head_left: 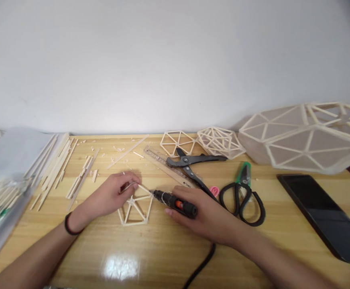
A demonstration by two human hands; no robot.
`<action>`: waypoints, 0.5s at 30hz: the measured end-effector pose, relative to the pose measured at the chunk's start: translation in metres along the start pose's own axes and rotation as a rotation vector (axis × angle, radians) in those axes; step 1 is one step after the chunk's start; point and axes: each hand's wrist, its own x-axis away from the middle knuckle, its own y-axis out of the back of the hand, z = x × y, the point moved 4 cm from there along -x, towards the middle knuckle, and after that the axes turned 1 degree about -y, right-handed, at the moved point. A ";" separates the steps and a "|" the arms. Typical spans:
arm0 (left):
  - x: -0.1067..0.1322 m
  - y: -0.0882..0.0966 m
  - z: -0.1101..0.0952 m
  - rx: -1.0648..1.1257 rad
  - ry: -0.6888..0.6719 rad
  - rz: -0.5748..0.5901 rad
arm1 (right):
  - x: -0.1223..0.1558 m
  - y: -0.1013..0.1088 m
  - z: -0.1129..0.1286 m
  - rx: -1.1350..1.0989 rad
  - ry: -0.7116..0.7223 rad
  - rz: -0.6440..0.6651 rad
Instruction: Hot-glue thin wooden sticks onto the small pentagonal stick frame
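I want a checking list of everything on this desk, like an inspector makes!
Surface: wooden table, glossy, with small wood chips near the back.
Job's things: flat stick pentagon frame; black corded tool with its tip at the frame's edge.
Clutter: loose wooden sticks, ruler, pliers, scissors, dark phone, two small lattice pieces, large lattice shade.
Hands: left hand pinches a stick at the frame; right hand grips the tool.
Cables: black cord runs off the front edge.
Surroundings: plain white wall.
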 end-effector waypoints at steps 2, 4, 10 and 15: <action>0.000 0.000 0.000 0.001 0.001 0.001 | 0.000 0.000 0.000 0.002 0.000 0.001; 0.000 0.000 0.000 0.003 -0.001 0.001 | 0.000 0.000 0.000 0.005 0.003 0.000; -0.001 0.000 -0.001 0.004 -0.004 0.000 | 0.000 -0.001 -0.001 -0.005 0.010 -0.005; 0.000 -0.001 0.000 0.000 0.002 0.002 | 0.000 -0.001 -0.001 -0.004 0.004 0.000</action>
